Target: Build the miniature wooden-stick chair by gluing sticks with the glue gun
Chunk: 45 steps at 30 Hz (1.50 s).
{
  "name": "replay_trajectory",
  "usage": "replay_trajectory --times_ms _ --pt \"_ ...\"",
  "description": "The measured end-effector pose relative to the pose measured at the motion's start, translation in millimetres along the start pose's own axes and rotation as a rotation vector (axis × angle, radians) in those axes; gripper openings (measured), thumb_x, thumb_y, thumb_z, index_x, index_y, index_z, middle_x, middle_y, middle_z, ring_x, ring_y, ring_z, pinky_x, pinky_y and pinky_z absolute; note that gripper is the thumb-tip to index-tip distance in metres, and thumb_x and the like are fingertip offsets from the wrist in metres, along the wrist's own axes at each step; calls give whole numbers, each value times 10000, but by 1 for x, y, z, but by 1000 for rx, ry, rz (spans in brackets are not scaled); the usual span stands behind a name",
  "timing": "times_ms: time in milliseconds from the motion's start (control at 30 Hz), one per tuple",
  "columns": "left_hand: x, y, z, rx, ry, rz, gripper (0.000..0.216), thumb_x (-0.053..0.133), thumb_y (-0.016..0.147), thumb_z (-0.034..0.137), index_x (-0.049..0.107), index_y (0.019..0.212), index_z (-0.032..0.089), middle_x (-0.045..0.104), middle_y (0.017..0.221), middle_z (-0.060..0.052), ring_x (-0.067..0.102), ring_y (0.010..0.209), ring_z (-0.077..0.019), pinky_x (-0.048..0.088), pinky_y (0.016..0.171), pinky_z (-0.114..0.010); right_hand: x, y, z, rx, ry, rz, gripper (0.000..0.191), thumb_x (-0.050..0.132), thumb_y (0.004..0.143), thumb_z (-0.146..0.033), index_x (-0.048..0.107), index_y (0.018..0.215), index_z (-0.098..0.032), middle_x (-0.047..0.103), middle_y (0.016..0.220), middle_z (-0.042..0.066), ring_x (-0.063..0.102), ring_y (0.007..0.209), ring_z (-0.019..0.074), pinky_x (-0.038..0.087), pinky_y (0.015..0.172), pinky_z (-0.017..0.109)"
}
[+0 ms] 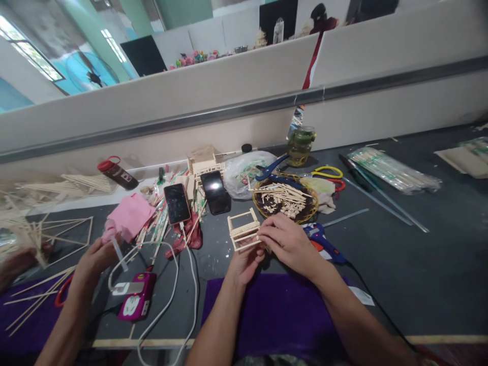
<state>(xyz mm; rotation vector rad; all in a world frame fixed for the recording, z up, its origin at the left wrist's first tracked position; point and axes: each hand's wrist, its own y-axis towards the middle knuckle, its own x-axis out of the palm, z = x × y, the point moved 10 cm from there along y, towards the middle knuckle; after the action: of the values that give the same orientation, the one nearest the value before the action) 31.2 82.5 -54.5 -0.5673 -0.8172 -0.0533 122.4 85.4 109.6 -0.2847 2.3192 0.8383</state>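
Note:
A small chair-like frame of thin wooden sticks [242, 231] is held up above the table. My left hand [246, 263] grips it from below, closed round its lower edge. On its right side, the closed fingers of my right hand [287, 241] press on the frame; my fingers hide that part of it. Just behind my right hand stands a yellow-rimmed basket [314, 208] with many short wooden stick pieces [287, 195]. A blue glue gun [328, 244] lies close to my right forearm. Under my wrists spreads a purple cloth [272, 310].
At the left, a co-worker's hand [93, 254] holds a pink glue gun [109, 231] by a stick structure. Two phones [177, 203], a white cable [194, 284] and a magenta box [143, 300] lie between us. Scissors [326, 172], a jar [301, 147] and bagged sticks [392, 168] lie farther back.

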Motion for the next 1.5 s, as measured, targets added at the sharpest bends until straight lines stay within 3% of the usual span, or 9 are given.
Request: replay_trajectory --times_ms 267,433,1167,1500 --pt "2 -3 1 14 -39 -9 463 939 557 231 568 821 143 526 667 37 411 525 -30 272 458 -144 2 -1 2 -5 5 -6 126 547 967 -151 667 964 -187 639 954 76 546 921 209 471 806 351" --pt "-2 -2 1 11 -48 1 473 931 568 206 583 883 141 540 694 28 428 545 -39 281 466 -146 1 0 1 -13 8 8 122 546 969 -154 661 939 -184 639 935 74 546 915 210 469 809 348" --pt "6 -7 -1 32 -123 -61 415 933 539 156 614 803 123 581 663 13 480 543 -44 311 471 -148 -3 -8 -4 74 33 150 76 606 945 -174 612 875 -205 648 888 45 577 891 197 459 814 332" --pt "6 -5 -4 9 -173 -46 410 929 524 143 651 823 108 598 658 20 498 525 -39 360 467 -143 3 -8 -6 72 -29 140 89 622 939 -199 614 851 -202 638 856 49 567 874 209 459 802 351"
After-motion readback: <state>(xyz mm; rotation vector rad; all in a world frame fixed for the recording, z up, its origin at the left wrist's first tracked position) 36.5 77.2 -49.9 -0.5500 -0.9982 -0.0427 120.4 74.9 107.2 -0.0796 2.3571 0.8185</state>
